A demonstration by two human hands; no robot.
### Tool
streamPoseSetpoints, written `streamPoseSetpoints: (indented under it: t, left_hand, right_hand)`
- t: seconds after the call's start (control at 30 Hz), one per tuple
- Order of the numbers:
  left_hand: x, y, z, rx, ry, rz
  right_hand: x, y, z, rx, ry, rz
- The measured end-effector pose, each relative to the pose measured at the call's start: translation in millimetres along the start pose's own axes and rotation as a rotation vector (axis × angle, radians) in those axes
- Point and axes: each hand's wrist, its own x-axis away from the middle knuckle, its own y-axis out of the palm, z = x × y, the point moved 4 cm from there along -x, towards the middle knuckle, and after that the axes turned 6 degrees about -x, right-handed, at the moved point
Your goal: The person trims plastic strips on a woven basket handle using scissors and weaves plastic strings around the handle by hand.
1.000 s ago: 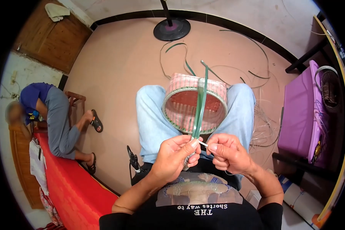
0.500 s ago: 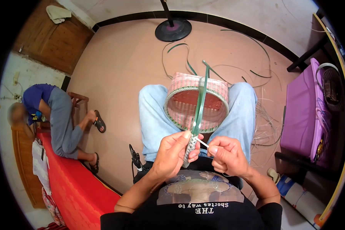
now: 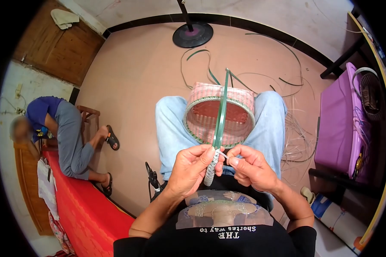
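Observation:
My left hand [image 3: 193, 168] is closed around a basket handle whose near part is a white-and-grey braid [image 3: 210, 171]. Past my fingers the handle runs on as bare green strips [image 3: 221, 118], arching toward the far side of the basket. Between thumb and fingers, my right hand [image 3: 252, 167] pinches a thin white strip [image 3: 222, 154] that comes off the braid, close beside my left fingertips. The pink-and-white woven basket [image 3: 220, 92] lies between my knees, its opening facing me, with a green-and-white rim. My palms hide part of the braid.
Loose green strips [image 3: 283, 47] and pale strips [image 3: 298, 137] lie on the floor. A fan base [image 3: 193, 35] stands ahead, a purple bin [image 3: 336, 124] at right. Another person [image 3: 66, 128] sits at left beside a red-covered surface [image 3: 81, 210].
My right hand has moved left and slightly up, closer to the braid, so less white strip shows between my hands. The handle's green part has shifted slightly left.

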Motion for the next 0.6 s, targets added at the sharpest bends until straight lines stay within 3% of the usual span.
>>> streamPoseSetpoints:
  t: [0.3, 0.5, 0.6]
  left_hand:
    - [-3.3, -5.6, 3.3, -0.134, -0.001, 0.116]
    - [-2.7, 0.3, -3.4, -0.021, -0.099, 0.137]
    - [-0.1, 1.4, -5.8, -0.072, -0.043, 0.150]
  right_hand:
    - [-5.7, -1.5, 0.4, -0.043, 0.054, -0.040]
    - [-1.8, 4.8, -1.1, -0.118, 0.080, 0.005]
    - [1.8, 6.1, -0.5, -0.138, 0.071, 0.031]
